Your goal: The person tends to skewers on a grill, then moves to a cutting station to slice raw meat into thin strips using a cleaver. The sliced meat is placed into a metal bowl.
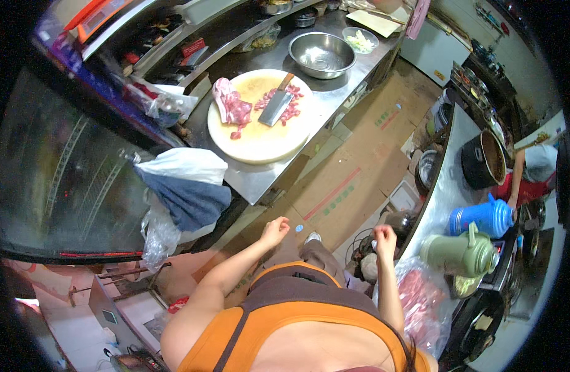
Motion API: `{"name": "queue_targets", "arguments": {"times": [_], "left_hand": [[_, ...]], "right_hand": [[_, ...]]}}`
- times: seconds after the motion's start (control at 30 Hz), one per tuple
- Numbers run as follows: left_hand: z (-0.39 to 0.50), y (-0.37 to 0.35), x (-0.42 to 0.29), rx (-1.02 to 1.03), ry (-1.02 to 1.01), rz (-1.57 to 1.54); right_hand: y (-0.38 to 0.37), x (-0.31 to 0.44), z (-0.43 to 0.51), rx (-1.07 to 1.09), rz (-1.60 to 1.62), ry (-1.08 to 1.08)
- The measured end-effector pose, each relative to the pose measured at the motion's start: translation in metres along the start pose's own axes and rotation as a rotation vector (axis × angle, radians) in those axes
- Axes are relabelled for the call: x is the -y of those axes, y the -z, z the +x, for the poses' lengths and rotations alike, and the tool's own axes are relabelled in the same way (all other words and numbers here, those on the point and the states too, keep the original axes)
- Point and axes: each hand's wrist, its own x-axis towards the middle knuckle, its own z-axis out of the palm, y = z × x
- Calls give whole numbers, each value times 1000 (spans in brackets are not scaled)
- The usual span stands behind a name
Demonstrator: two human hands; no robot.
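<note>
My left hand (pixel 276 231) hangs over the floor with its fingers loosely curled, and nothing shows in it. It is apart from the steel counter (pixel 252 183). My right hand (pixel 385 238) is raised beside the other counter, fingers bent; a small white bit shows by it, and I cannot tell if it is held. On the counter ahead lies a round chopping board (pixel 259 146). It carries a large piece of raw meat (pixel 231 103), small cut meat pieces (pixel 292 111) and a cleaver (pixel 276 107) lying flat, partly over the pieces.
A steel bowl (pixel 322 55) and a bowl of chopped vegetable (pixel 359 42) stand beyond the board. Cloths (pixel 187 190) hang at left. The right counter bears a blue flask (pixel 480 218), a green flask (pixel 457 255), a pot (pixel 482 159) and bagged meat (pixel 417 297). Another person's arm (pixel 516 179) reaches in.
</note>
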Motion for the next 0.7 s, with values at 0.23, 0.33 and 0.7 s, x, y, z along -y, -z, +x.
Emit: {"name": "queue_targets", "arguments": {"times": [0.23, 0.33, 0.7], "left_hand": [[103, 4, -88, -138, -53, -105], [163, 5, -113, -210, -164, -125], [294, 64, -184, -587, -143, -220]], "right_hand": [[-84, 134, 224, 281, 211, -28], [-129, 171, 282, 406, 261, -19], [-220, 155, 588, 274, 19, -234]]}}
